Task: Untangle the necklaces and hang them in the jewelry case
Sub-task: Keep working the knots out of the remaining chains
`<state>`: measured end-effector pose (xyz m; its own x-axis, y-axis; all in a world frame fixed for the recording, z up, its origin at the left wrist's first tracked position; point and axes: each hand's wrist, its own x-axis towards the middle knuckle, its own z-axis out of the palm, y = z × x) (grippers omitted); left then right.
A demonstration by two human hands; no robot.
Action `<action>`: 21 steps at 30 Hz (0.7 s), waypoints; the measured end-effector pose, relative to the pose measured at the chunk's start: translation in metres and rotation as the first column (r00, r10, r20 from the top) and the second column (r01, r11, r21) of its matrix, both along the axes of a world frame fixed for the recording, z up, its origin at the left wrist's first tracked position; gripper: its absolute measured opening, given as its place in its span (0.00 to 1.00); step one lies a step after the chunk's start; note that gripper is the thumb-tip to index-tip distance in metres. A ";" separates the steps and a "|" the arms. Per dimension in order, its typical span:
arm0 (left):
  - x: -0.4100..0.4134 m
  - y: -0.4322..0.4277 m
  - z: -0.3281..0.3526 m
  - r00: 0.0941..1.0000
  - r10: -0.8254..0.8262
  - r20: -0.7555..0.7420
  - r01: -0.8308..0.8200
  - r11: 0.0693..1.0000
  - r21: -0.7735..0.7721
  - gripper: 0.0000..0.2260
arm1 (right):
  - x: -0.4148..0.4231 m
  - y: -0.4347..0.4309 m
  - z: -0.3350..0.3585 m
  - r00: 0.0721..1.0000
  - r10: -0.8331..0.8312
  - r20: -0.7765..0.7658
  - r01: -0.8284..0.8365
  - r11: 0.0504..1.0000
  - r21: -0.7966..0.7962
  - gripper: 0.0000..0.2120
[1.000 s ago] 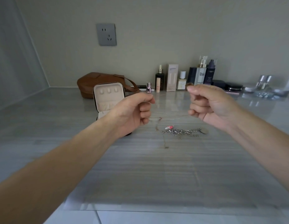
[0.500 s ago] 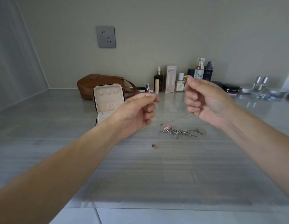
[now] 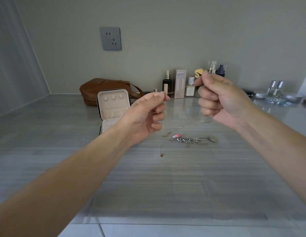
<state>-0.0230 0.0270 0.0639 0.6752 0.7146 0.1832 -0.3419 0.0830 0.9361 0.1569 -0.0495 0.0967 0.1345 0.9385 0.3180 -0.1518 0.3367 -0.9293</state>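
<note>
Two hands up: left hand [image 3: 145,115] and right hand [image 3: 222,103] each have fingers clamped on one fine necklace [image 3: 202,123], strung above the surface [image 3: 166,185]. One silver tangle [image 3: 189,141] lies beneath; one jewelry case [image 3: 112,106] stands open, left.

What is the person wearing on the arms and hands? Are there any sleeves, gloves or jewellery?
Nothing shows: the left hand and right hand are bare, with no gloves, rings or watch, and the left forearm and right forearm are uncovered, no sleeve in view.
</note>
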 end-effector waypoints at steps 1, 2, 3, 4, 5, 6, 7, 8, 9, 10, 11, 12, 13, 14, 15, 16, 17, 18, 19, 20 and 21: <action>-0.001 0.001 -0.001 1.000 0.009 -0.010 -0.009 1.000 0.015 0.09 | 0.002 -0.001 0.001 0.999 -0.011 0.033 0.011 1.000 -0.008 0.12; -0.003 0.002 -0.002 1.000 0.016 -0.019 -0.016 0.999 0.031 0.08 | 0.004 -0.002 0.002 0.997 -0.019 0.072 0.020 1.000 -0.013 0.12; -0.005 0.003 -0.002 0.999 0.025 -0.029 -0.023 0.999 0.048 0.08 | 0.007 -0.003 0.003 0.993 -0.023 0.115 0.025 1.000 -0.015 0.12; -0.006 0.003 -0.002 0.999 0.035 -0.042 -0.032 0.997 0.067 0.08 | 0.009 -0.004 0.004 0.987 -0.025 0.157 0.027 1.000 -0.015 0.11; -0.008 0.004 -0.002 0.997 0.043 -0.056 -0.038 0.995 0.089 0.07 | 0.011 -0.005 0.005 0.980 -0.024 0.197 0.027 1.000 -0.013 0.11; -0.009 0.004 -0.002 0.996 0.049 -0.072 -0.041 0.993 0.113 0.06 | 0.013 -0.006 0.006 0.972 -0.024 0.235 0.027 1.000 -0.010 0.11; -0.010 0.005 -0.002 0.995 0.054 -0.089 -0.041 0.990 0.136 0.06 | 0.015 -0.008 0.007 0.960 -0.027 0.278 0.030 1.000 -0.007 0.12; -0.011 0.005 -0.002 0.993 0.057 -0.105 -0.040 0.987 0.157 0.06 | 0.017 -0.009 0.008 0.945 -0.032 0.325 0.036 0.999 -0.007 0.12; -0.012 0.005 -0.002 0.991 0.060 -0.119 -0.039 0.984 0.176 0.06 | 0.018 -0.010 0.009 0.927 -0.038 0.373 0.045 0.999 -0.009 0.13; -0.013 0.006 -0.002 0.989 0.065 -0.133 -0.038 0.980 0.193 0.06 | 0.020 -0.012 0.009 0.908 -0.047 0.416 0.056 0.998 -0.009 0.13; -0.013 0.006 -0.002 0.987 0.070 -0.147 -0.039 0.977 0.210 0.06 | 0.022 -0.013 0.010 0.890 -0.059 0.452 0.070 0.998 -0.006 0.13; -0.014 0.007 -0.002 0.984 0.075 -0.160 -0.038 0.974 0.225 0.06 | 0.023 -0.014 0.009 0.874 -0.072 0.481 0.084 0.997 -0.002 0.13; -0.015 0.007 -0.002 0.982 0.077 -0.171 -0.035 0.971 0.238 0.06 | 0.025 -0.014 0.009 0.859 -0.085 0.504 0.097 0.995 0.002 0.12; -0.015 0.007 -0.003 0.980 0.080 -0.184 -0.032 0.968 0.250 0.06 | 0.026 -0.015 0.009 0.847 -0.095 0.523 0.109 0.994 0.004 0.12; -0.015 0.007 -0.003 0.976 0.083 -0.200 -0.029 0.965 0.260 0.06 | 0.028 -0.015 0.009 0.838 -0.101 0.537 0.117 0.993 0.004 0.12; -0.016 0.008 -0.004 0.972 0.087 -0.216 -0.027 0.963 0.268 0.07 | 0.029 -0.016 0.008 0.833 -0.104 0.544 0.122 0.993 0.002 0.12; -0.017 0.008 -0.005 0.969 0.091 -0.229 -0.026 0.962 0.273 0.07 | 0.031 -0.016 0.007 0.832 -0.105 0.545 0.125 0.992 0.001 0.12; -0.017 0.009 -0.006 0.967 0.094 -0.236 -0.026 0.962 0.273 0.07 | 0.032 -0.016 0.007 0.833 -0.107 0.542 0.127 0.992 0.000 0.13; -0.018 0.009 -0.006 0.966 0.095 -0.240 -0.028 0.963 0.268 0.07 | 0.034 -0.017 0.007 0.835 -0.110 0.539 0.130 0.992 0.001 0.13; -0.019 0.010 -0.007 0.966 0.096 -0.241 -0.031 0.965 0.260 0.07 | 0.036 -0.017 0.007 0.837 -0.112 0.535 0.131 0.991 0.004 0.14; -0.019 0.011 -0.008 0.966 0.095 -0.240 -0.033 0.967 0.252 0.07 | 0.039 -0.017 0.007 0.840 -0.112 0.531 0.128 0.992 0.007 0.15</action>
